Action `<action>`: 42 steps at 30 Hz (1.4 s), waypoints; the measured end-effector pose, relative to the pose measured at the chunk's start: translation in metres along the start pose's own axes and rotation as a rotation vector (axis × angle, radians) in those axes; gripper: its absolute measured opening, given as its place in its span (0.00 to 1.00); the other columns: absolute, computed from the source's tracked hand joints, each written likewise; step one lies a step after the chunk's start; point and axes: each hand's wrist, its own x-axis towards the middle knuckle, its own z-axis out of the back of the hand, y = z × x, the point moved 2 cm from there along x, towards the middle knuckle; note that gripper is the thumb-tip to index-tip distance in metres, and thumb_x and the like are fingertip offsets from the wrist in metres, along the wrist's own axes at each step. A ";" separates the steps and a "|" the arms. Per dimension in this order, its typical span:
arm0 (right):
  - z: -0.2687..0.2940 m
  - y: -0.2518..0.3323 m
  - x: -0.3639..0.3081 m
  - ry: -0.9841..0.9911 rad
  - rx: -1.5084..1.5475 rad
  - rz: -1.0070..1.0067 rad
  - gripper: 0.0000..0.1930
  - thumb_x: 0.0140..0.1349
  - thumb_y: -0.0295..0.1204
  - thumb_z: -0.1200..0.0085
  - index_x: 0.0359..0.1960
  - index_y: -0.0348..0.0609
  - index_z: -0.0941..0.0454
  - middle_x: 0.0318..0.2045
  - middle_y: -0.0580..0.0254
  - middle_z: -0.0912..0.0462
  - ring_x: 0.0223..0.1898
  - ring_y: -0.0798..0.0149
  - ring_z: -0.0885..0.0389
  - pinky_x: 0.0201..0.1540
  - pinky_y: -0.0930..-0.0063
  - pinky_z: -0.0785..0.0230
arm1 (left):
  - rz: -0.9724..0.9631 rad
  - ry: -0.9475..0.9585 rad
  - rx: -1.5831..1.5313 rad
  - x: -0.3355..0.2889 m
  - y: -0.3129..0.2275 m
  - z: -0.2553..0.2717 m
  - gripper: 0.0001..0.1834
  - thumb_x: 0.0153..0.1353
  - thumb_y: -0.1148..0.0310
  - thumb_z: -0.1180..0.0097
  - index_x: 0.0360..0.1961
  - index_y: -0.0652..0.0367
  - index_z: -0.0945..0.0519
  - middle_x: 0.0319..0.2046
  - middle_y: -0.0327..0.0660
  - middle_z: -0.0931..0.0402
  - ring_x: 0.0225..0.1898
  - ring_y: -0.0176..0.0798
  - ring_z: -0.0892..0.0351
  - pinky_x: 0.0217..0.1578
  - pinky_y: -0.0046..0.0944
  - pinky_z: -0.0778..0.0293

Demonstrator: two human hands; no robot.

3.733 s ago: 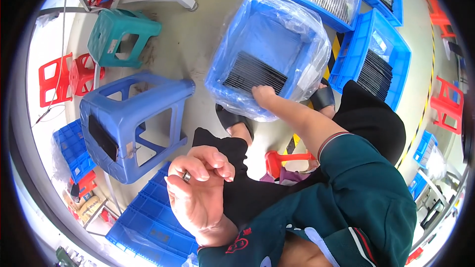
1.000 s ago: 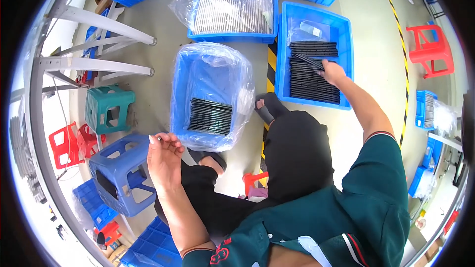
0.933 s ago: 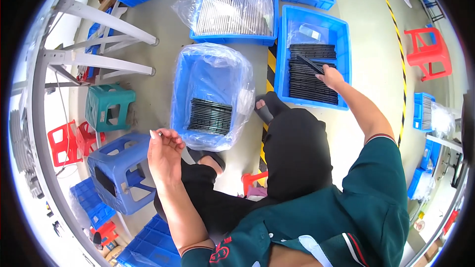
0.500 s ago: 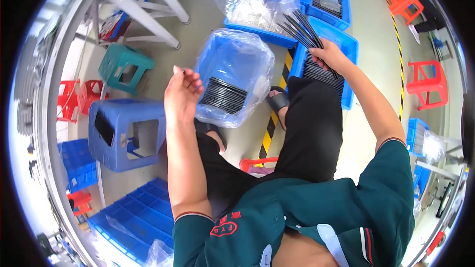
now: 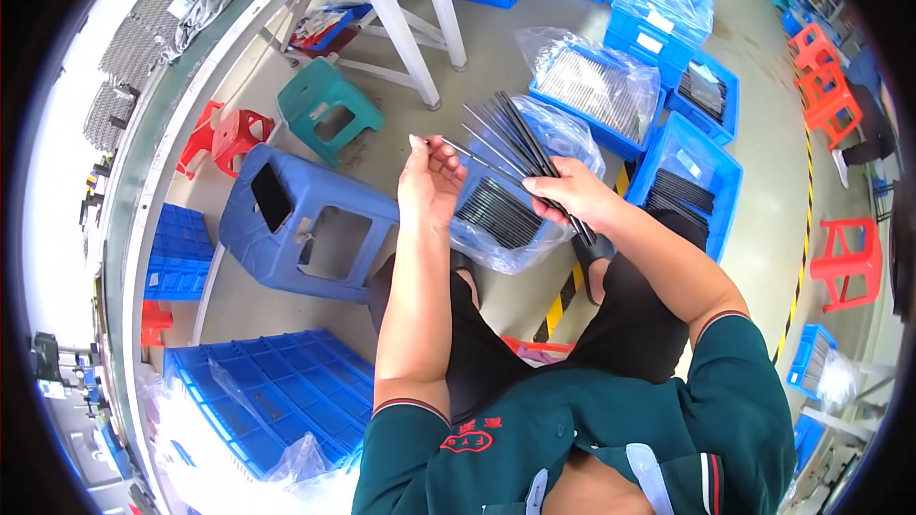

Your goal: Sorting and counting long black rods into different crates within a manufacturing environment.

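Observation:
My right hand (image 5: pixel 575 198) is closed round a fanned bundle of thin black rods (image 5: pixel 518 138), held above a plastic-lined blue bin. One rod reaches out from the bundle toward my left hand (image 5: pixel 431 176), its tip at the fingertips. The thumb and forefinger of that hand are pinched together on something small and dark, too small to make out. Below, more black rods (image 5: pixel 498 212) lie side by side in the lined bin (image 5: pixel 474 253). To the right, a blue bin (image 5: pixel 727 193) by my knee holds further black rods (image 5: pixel 682 193).
A bin of pale rods (image 5: pixel 593 86) under clear film stands farther off, beside stacked blue bins (image 5: pixel 652 38). At left are a blue stool (image 5: pixel 315 219) bearing a dark phone-like slab (image 5: pixel 272 197), a teal stool (image 5: pixel 329 107) and a workbench leg (image 5: pixel 401 33). Blue crates (image 5: pixel 277 396) sit near left.
My right hand has brought the rods from over the right bin leftward, close to my left hand. The whole view has shifted, with the surroundings now farther right and lower.

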 end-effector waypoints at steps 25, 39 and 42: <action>0.003 -0.005 0.029 -0.190 0.238 0.187 0.10 0.59 0.28 0.48 0.31 0.32 0.33 0.19 0.57 0.25 0.15 0.68 0.26 0.16 0.75 0.32 | -0.164 0.167 0.276 -0.007 0.054 -0.043 0.16 0.66 0.56 0.56 0.28 0.57 0.28 0.20 0.36 0.29 0.21 0.30 0.33 0.24 0.29 0.37; 0.034 0.006 0.056 -0.328 0.382 0.295 0.15 0.49 0.32 0.35 0.20 0.39 0.31 0.09 0.67 0.33 0.09 0.74 0.38 0.10 0.77 0.49 | 0.265 0.527 0.626 -0.042 0.063 -0.042 0.17 0.66 0.56 0.56 0.29 0.60 0.29 0.19 0.39 0.29 0.21 0.32 0.33 0.25 0.33 0.37; 0.078 0.020 0.060 -0.460 0.424 0.348 0.17 0.48 0.35 0.35 0.18 0.38 0.31 0.12 0.65 0.32 0.10 0.73 0.37 0.09 0.76 0.49 | 0.469 0.680 0.703 -0.054 0.060 -0.032 0.17 0.63 0.55 0.53 0.27 0.59 0.28 0.22 0.40 0.26 0.24 0.33 0.28 0.29 0.32 0.33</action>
